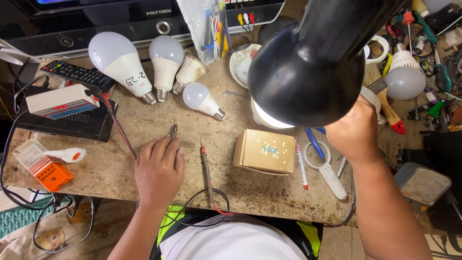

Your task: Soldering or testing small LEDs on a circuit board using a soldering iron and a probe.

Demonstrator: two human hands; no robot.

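Probes down on the worktop (269, 192): our left hand (159, 171) closes its fingers on the black test probe (173, 130) near the front edge, the red probe (206, 168) lies loose beside it, and our right hand (355, 132) grips the lit lamp (308, 72), fingers hidden.

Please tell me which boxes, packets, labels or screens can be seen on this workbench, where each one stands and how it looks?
Cardboard box: bench centre, before the lamp, squarish, tan.
Orange carton: left edge, oblong, orange and white.
Meter display: on the white box at left, small, red digits.
Plastic bag: top centre, clear, holding coloured cables.
Handwritten mark: on the largest bulb's white base.
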